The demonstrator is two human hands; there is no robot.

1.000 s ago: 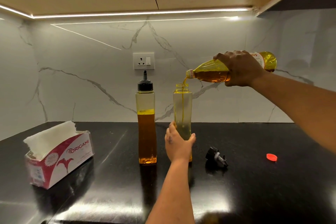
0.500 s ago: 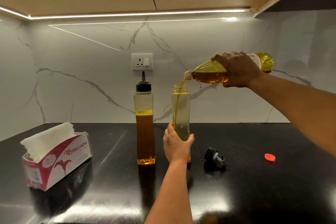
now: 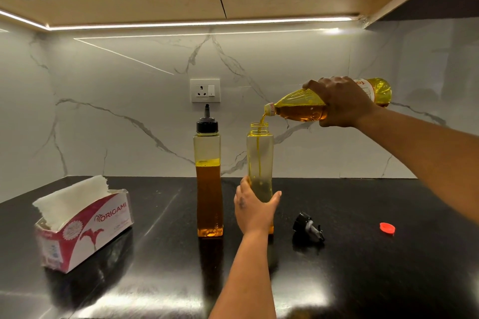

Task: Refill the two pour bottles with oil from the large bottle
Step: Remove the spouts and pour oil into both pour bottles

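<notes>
Two tall square pour bottles stand on the black counter. The left pour bottle (image 3: pixel 209 179) has its black spout cap on and is over half full of amber oil. The right pour bottle (image 3: pixel 260 158) is uncapped, with a little oil at its bottom. My left hand (image 3: pixel 252 210) grips its lower part. My right hand (image 3: pixel 339 102) holds the large oil bottle (image 3: pixel 298 107) tipped almost level, mouth just above the open neck. A thin stream of oil runs down into the right pour bottle.
A black spout cap (image 3: pixel 308 226) lies on the counter right of the open bottle. A small red cap (image 3: pixel 387 228) lies farther right. A pink tissue box (image 3: pixel 83 223) sits at the left. A wall socket (image 3: pixel 205 90) is behind the bottles.
The oil keeps streaming into the right pour bottle. Both hands and the bottles hold nearly the same positions; the view shifted slightly.
</notes>
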